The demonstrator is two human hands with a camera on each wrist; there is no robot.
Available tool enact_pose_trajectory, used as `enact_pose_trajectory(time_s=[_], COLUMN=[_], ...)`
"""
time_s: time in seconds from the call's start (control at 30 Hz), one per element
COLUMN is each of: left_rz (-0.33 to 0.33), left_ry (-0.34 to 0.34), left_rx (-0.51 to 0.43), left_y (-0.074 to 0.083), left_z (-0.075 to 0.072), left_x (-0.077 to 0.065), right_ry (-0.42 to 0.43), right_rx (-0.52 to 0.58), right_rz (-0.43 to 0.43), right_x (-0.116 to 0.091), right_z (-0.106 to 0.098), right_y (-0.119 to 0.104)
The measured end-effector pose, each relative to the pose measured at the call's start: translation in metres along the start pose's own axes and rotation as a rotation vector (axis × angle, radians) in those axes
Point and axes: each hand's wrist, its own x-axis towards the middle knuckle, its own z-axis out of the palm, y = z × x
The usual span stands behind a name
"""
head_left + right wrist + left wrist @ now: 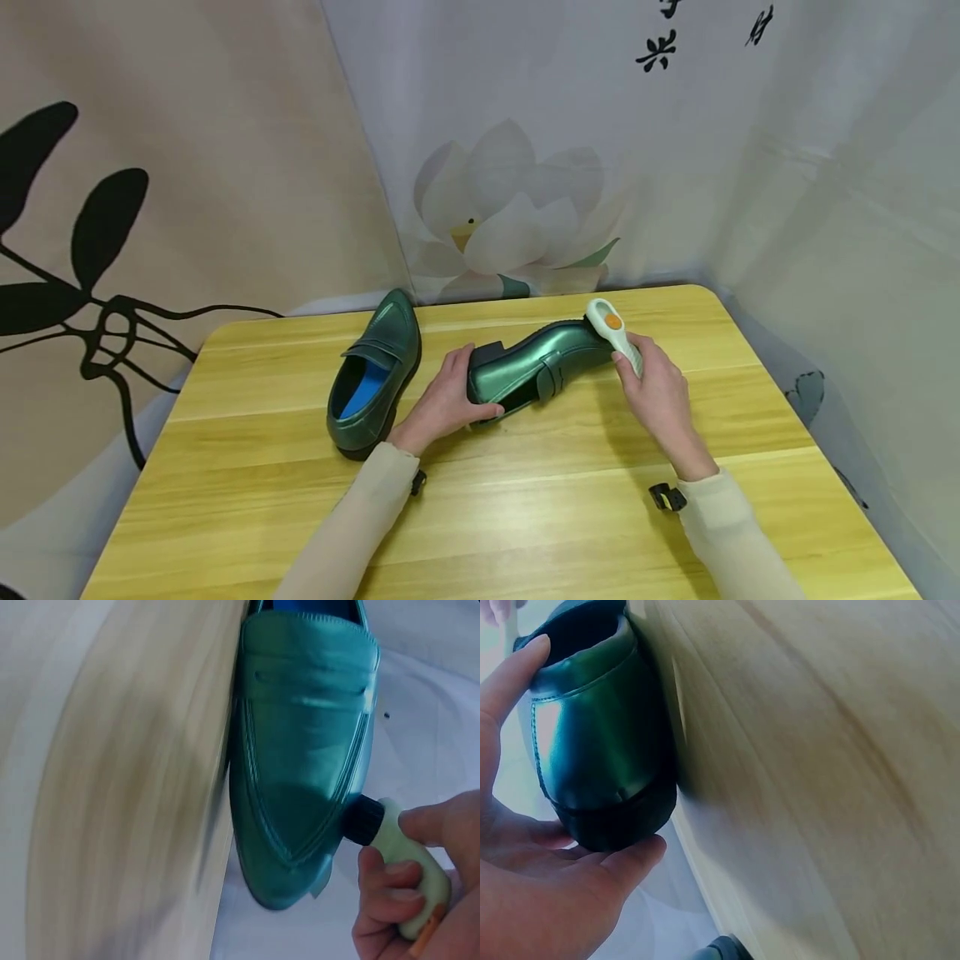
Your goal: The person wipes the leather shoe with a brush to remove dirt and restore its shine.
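Observation:
A shiny dark green loafer lies tilted on its side, its toe pointing right. My left hand holds it by the heel, with the thumb at the opening's rim and fingers around the heel's base in the left wrist view. My right hand grips a small shoe brush with a pale handle and an orange oval. In the right wrist view, the brush's dark bristles meet the side of the loafer's toe. The matching loafer, with a blue insole, stands upright to the left of my left hand.
The wooden table has rounded far corners. Behind it hangs a pale curtain printed with a flower, dark leaves and black characters. Small black devices sit at both wrists of my cream sleeves.

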Motion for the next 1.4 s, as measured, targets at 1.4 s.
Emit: enact_pose_trajectory(time_s=[1.4], left_rz=[0.013], left_ry=[0.022], left_rx=[-0.022], left_y=[-0.003], left_z=[0.005], left_x=[0.000], right_ry=[-0.051], right_rx=[-0.020], right_rz=[-0.081], right_x=[-0.012], right_z=[0.020], right_y=[-0.030])
